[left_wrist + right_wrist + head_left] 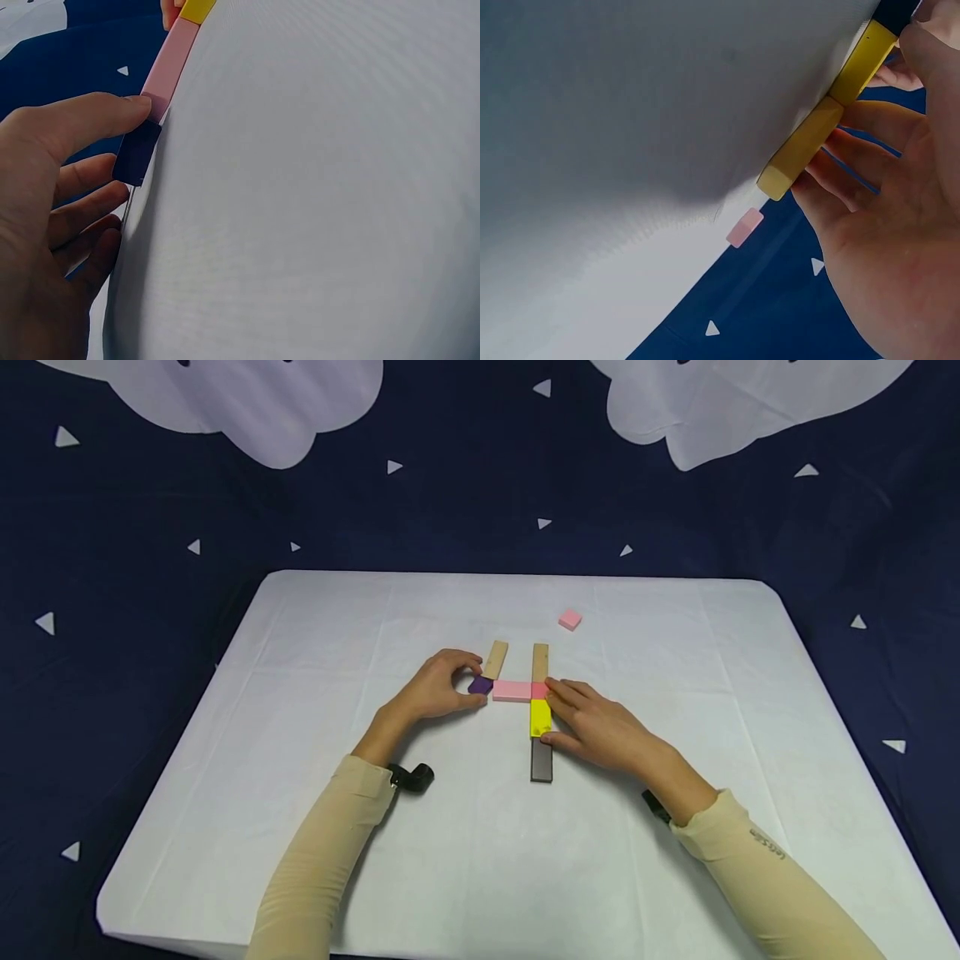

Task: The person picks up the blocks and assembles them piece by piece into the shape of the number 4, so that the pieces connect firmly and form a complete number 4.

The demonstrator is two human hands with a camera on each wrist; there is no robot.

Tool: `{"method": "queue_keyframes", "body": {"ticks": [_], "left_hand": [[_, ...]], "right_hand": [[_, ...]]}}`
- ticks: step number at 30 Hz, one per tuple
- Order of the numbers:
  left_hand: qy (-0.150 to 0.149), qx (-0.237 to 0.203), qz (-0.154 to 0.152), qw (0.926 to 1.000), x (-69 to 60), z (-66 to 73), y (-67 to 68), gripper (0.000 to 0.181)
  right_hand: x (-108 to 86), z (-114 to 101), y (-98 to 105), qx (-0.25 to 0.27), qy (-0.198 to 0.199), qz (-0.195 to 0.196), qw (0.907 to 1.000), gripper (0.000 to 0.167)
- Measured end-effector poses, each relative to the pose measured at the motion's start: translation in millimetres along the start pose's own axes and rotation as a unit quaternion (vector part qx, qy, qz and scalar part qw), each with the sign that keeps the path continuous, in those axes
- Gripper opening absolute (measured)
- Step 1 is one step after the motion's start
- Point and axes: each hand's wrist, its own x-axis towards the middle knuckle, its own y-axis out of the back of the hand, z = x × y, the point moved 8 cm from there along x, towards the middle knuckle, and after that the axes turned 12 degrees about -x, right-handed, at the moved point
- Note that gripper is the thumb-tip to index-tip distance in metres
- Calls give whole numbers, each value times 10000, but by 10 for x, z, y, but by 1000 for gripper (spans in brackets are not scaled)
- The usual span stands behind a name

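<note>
My left hand [442, 685] holds a dark purple block [481, 685] at the left end of a flat layout of coloured blocks. In the left wrist view the thumb lies where the purple block meets the long pink block [172, 64]. My right hand [600, 727] rests along the right side of the upright column, fingers fairly straight. Its fingertips touch near the pink square block [539, 691], and the thumb is by the lower end of the yellow block [540, 717]. Below that lies a dark grey block [541, 762]. A wooden block [540, 662] tops the column.
Another wooden block [496, 659] slants up from the purple one. A loose pink block [570, 620] lies farther back. All of it lies on a white-covered table [300, 860], with a dark blue backdrop [465, 518] of white triangles and clouds behind.
</note>
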Motion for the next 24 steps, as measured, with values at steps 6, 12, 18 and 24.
{"method": "queue_keyframes", "body": {"ticks": [6,12,18,24], "left_hand": [[-15,61,1,10000,-5,2,-4,45],[-141,104,-153,9997,-10,31,-25,55],[-183,285,-297,9990,-17,58,-48,52],[-134,300,-302,9990,-22,49,-53,51]], "right_hand": [[-2,3,7,35,-22,13,10000,73],[-8,5,3,21,-15,18,10000,72],[-3,9,-9,19,-9,17,10000,72],[-2,8,-12,36,-34,-25,10000,73]]}}
